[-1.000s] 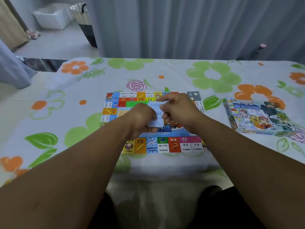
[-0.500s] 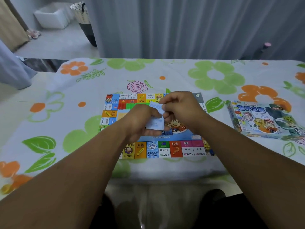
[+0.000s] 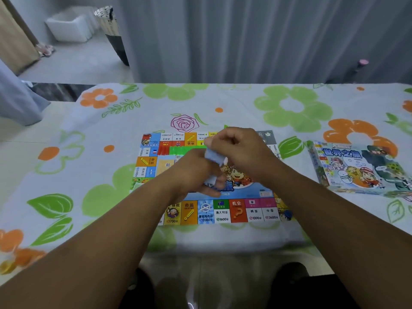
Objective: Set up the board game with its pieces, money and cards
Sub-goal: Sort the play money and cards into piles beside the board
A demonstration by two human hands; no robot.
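Game board point(image 3: 223, 210) on the tablecloth point(image 3: 89, 175), game box point(image 3: 361, 170) to its right.

Probably home: floral tablecloth point(image 3: 223, 101), grey curtain point(image 3: 223, 41), white storage bin point(image 3: 69, 30) on floor.

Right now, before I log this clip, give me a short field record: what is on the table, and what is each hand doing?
Surface: floral cloth covering the table
Board: game board laid flat in front of the person
Box: game box lying on the cloth to the right of the board, apart from it
Left hand: left hand holds a pale blue stack above the board
Right hand: right hand has its fingers curled at the stack's top edge and seems to pinch it; blurred
On board: green pieces near the far edge; blue token at the near right corner
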